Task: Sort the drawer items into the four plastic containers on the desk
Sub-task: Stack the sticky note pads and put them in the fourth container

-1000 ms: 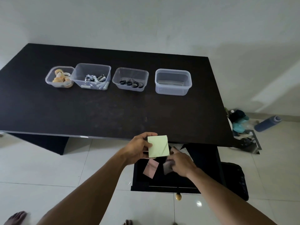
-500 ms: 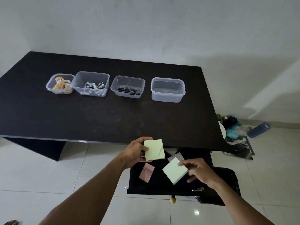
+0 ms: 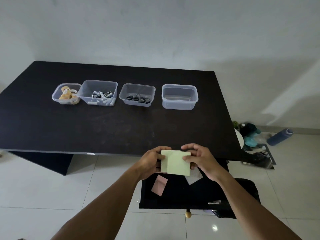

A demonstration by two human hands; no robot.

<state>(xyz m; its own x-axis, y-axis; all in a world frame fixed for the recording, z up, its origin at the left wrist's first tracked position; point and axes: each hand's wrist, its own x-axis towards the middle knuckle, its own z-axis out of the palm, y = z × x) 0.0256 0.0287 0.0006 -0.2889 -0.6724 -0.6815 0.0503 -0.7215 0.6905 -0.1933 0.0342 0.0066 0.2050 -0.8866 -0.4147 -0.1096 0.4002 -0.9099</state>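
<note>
Left hand (image 3: pixel 152 161) curled round the left edge of the rear green pad (image 3: pixel 163 159), thumb on its face, fingers behind. Right hand (image 3: pixel 203 161) pinching the right edge of the front green pad (image 3: pixel 178 164) between thumb and fingers, forefinger arched above the top edge. Front green pad laid over the rear one, covering all but a strip at the left and top. Both pads pale green and square, in the air just before the near edge of the table (image 3: pixel 103 129), above the open drawer (image 3: pixel 181 194).

Down in the drawer: 1 pink note (image 3: pixel 159 186) lying flat at the left, 1 pale grey sheet (image 3: pixel 194 177) partly hidden under the right wrist, a small metal piece (image 3: pixel 214 203) near the front right corner. Round brass knob (image 3: pixel 188 214) on the drawer front.

Farther out on the dark table, 4 clear plastic containers in a row, well apart from the hands. From the left:
- small container (image 3: pixel 55 98) with tape rolls (image 3: pixel 66 96)
- tall container (image 3: pixel 86 88) with batteries (image 3: pixel 102 95), close against the small one
- shallow container (image 3: pixel 138 85) with black-handled scissors (image 3: pixel 137 99)
- right-end container (image 3: pixel 180 86), standing apart from the third

Behind the table, a plain white wall (image 3: pixel 155 32). On the tiled floor (image 3: pixel 43 187) at the right, a blue bottle (image 3: pixel 279 138) on its side beside a jumble of dark and teal things, too mixed to tell apart.
</note>
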